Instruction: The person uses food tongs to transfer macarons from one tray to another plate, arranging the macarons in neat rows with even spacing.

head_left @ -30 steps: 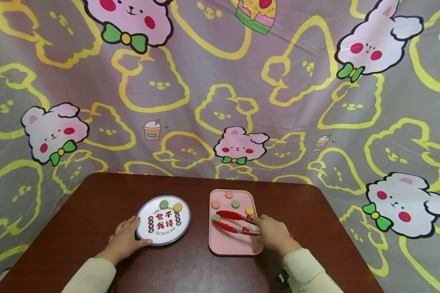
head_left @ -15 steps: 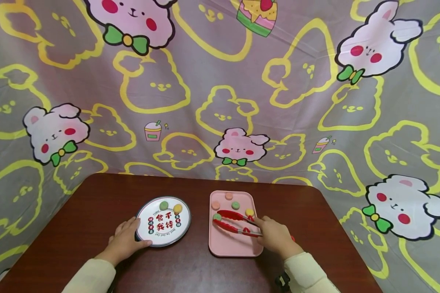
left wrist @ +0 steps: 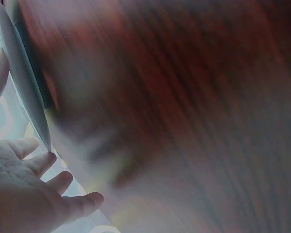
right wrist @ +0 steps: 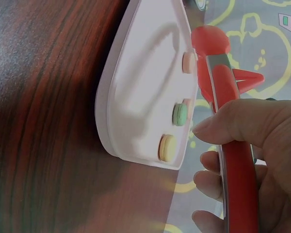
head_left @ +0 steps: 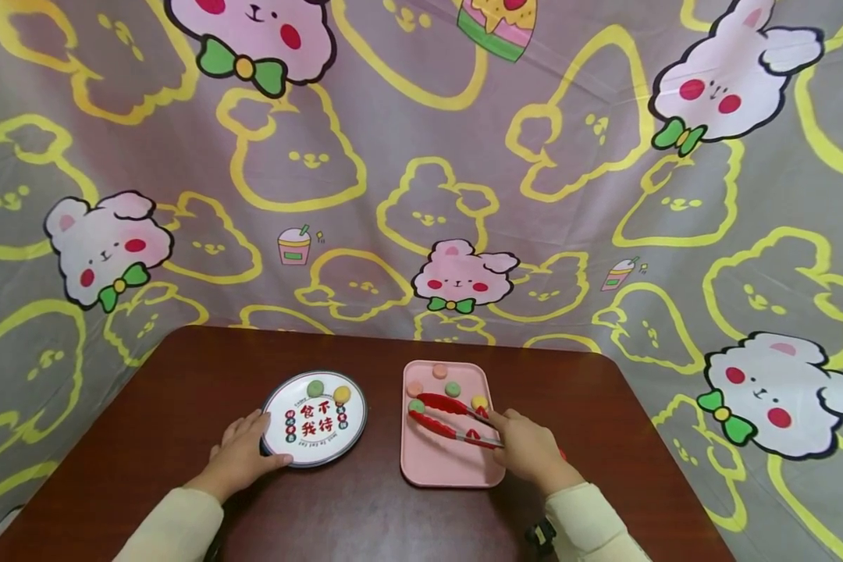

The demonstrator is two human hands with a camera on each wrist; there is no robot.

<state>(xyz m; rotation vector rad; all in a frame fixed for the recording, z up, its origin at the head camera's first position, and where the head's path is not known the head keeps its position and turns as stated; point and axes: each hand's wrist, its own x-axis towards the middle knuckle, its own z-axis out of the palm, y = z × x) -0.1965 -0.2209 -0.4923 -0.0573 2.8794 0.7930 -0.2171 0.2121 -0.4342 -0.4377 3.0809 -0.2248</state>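
Note:
My right hand (head_left: 530, 450) grips a pair of red tongs (head_left: 441, 423), thumb along one metal-edged arm in the right wrist view. The tongs' two arms stand apart over the pink tray (head_left: 449, 468), their tips on either side of a green macaron (head_left: 416, 407) near the tray's left edge. Those tips hide part of it. Farther up the tray lie a second green macaron (right wrist: 180, 114), a yellow macaron (right wrist: 168, 148) and two pink ones. My left hand (head_left: 239, 453) rests at the left rim of a round white plate (head_left: 281, 425), thumb on the rim and fingers fairly straight.
On the plate sit a green macaron (head_left: 315, 389) and a yellow macaron (head_left: 341, 394). Both dishes stand on a dark brown wooden table (head_left: 365, 515). A patterned cloth (head_left: 365, 179) hangs behind the table's far edge and at both sides.
The tongs' tips have shifted slightly away from me around the green macaron. The left hand keeps its place at the plate. The whole view has tilted a little.

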